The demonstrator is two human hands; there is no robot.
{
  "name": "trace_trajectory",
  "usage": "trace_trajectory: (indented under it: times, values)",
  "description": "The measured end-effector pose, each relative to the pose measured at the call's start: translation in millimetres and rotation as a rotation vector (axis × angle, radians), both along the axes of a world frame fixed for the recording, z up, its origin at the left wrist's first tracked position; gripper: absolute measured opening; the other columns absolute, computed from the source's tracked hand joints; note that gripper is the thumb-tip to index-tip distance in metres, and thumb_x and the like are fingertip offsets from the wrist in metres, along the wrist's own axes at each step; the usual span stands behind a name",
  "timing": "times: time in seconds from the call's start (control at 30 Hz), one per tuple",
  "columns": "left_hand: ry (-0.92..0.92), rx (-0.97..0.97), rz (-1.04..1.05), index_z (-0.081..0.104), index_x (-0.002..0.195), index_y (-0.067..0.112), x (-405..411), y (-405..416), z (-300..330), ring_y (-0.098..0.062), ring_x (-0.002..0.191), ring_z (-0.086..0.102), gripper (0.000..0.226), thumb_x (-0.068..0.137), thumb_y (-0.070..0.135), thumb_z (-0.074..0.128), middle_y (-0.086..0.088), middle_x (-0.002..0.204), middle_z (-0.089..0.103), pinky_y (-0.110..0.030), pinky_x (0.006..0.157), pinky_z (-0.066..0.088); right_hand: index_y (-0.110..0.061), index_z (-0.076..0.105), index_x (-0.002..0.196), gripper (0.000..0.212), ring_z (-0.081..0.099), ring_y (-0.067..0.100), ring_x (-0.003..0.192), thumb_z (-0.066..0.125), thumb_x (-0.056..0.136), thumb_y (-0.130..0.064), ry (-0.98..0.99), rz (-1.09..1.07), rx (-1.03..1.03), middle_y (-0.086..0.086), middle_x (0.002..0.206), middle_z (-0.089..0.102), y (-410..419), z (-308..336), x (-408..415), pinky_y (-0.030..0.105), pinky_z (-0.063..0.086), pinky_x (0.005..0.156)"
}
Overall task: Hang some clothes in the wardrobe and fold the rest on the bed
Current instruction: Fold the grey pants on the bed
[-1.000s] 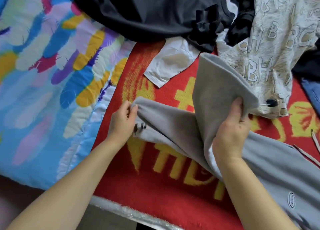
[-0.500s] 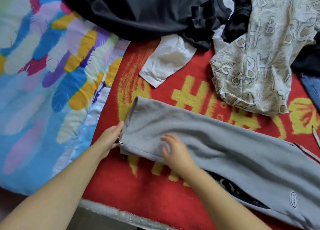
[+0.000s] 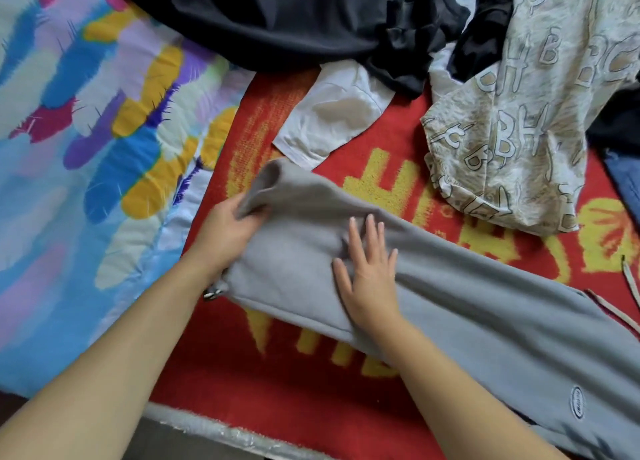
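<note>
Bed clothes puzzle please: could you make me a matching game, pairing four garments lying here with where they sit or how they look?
Things:
1. grey sweatpants
2. black garment
3. white garment
4. beige letter-print garment

Descriptions:
A. crumpled at the right, covered in outlined letters
B. pale piece poking out from under the dark pile
C. spread across the top, dark
D. pressed flat under a hand on the red blanket

Pairs: 1-D, 2-C, 3-B, 4-A

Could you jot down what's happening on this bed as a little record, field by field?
Activity: folding grey trousers on a red blanket
Left hand: grips the cuff end, lifting it
Right hand: pressed flat on the leg, fingers straight
Waiting pile: black garment, white piece, letter-print top
Beside it: feather-patterned quilt
</note>
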State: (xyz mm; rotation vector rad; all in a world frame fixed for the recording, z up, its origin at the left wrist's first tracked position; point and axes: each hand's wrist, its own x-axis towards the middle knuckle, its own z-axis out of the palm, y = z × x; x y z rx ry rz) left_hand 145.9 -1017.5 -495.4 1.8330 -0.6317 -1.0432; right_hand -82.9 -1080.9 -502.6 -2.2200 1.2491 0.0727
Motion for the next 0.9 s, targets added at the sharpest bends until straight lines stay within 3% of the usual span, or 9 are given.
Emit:
trace_trajectory:
  times: [0.1,0.17,0.3,0.4,0.5,0.67,0.8,0.9]
  values:
    - [-0.270,0.441,0.115,0.068,0.093,0.004,13.0,40.2,-31.9,-0.023,0.090,0.062,0.024,0.092,0.028,0.063,-0.013,0.087,0.067,-0.030,0.071,0.041,-0.033,0.005,0.153,0.062,-0.018,0.020,0.147,0.033,0.099,-0.047,0.303,0.189,0.121,-0.001,0.161,-0.014,17.3,-16.5,-17.5,0.061,-0.001,0.113]
    - [-0.101,0.591,0.230,0.066,0.087,0.000,17.8,61.5,-48.5,-0.031,0.090,0.063,0.037,0.091,0.037,0.063,-0.019,0.087,0.066,-0.040,0.078,0.047,-0.032,0.001,0.154,0.063,-0.017,0.022,0.147,0.033,0.100,-0.045,0.443,0.235,0.219,-0.002,0.160,-0.018,24.3,-27.4,-33.3,0.066,0.003,0.112]
    - [0.267,0.656,0.047,0.070,0.096,0.007,4.1,93.2,-57.0,-0.017,0.074,0.069,0.029,0.083,0.033,0.073,-0.004,0.082,0.074,-0.029,0.066,0.052,-0.034,-0.004,0.153,0.065,-0.020,0.024,0.146,0.034,0.100,-0.042,0.407,0.135,0.275,0.000,0.159,-0.022,34.1,-31.4,-53.0,0.064,0.002,0.112]
    - [0.164,0.538,0.080,0.068,0.102,0.008,-8.6,111.0,-54.4,-0.014,0.074,0.065,0.022,0.084,0.020,0.072,-0.007,0.089,0.072,-0.028,0.068,0.050,-0.035,-0.008,0.152,0.068,-0.022,0.024,0.146,0.035,0.100,-0.042,0.422,0.080,0.291,0.000,0.159,-0.024,44.1,-25.5,-68.1,0.064,0.005,0.112]
    - [0.013,0.405,0.122,0.067,0.089,0.018,6.1,101.3,-45.2,-0.015,0.076,0.065,0.020,0.080,0.035,0.075,-0.002,0.088,0.071,-0.031,0.067,0.050,-0.037,-0.007,0.152,0.067,-0.023,0.024,0.145,0.035,0.100,-0.043,0.420,0.066,0.302,-0.002,0.158,-0.027,52.1,-19.7,-78.6,0.065,0.009,0.111]
    - [-0.454,0.788,-0.201,0.057,0.103,0.004,-2.4,109.0,-65.3,-0.039,0.102,0.061,0.046,0.084,0.044,0.068,-0.023,0.107,0.065,-0.041,0.081,0.047,-0.037,0.000,0.153,0.065,-0.023,0.028,0.145,0.038,0.100,-0.033,0.527,0.119,0.355,0.000,0.157,-0.029,50.9,-17.5,-83.2,0.069,0.013,0.109]
    - [-0.362,0.618,-0.006,0.050,0.100,0.008,-4.9,80.7,-53.9,-0.037,0.100,0.060,0.039,0.083,0.036,0.071,-0.020,0.106,0.064,-0.037,0.076,0.041,-0.034,-0.002,0.153,0.068,-0.022,0.031,0.145,0.039,0.099,-0.031,0.419,0.177,0.241,0.004,0.156,-0.030,53.9,-13.9,-57.8,0.065,0.011,0.111]
    - [-0.260,0.499,-0.057,0.052,0.112,0.010,-11.7,59.1,-35.7,-0.030,0.106,0.059,0.032,0.088,0.023,0.067,-0.014,0.115,0.062,-0.031,0.082,0.041,-0.037,-0.004,0.152,0.071,-0.021,0.029,0.145,0.042,0.098,-0.032,0.303,0.240,0.353,-0.001,0.157,-0.029,66.3,-14.4,-36.1,0.066,0.012,0.110]
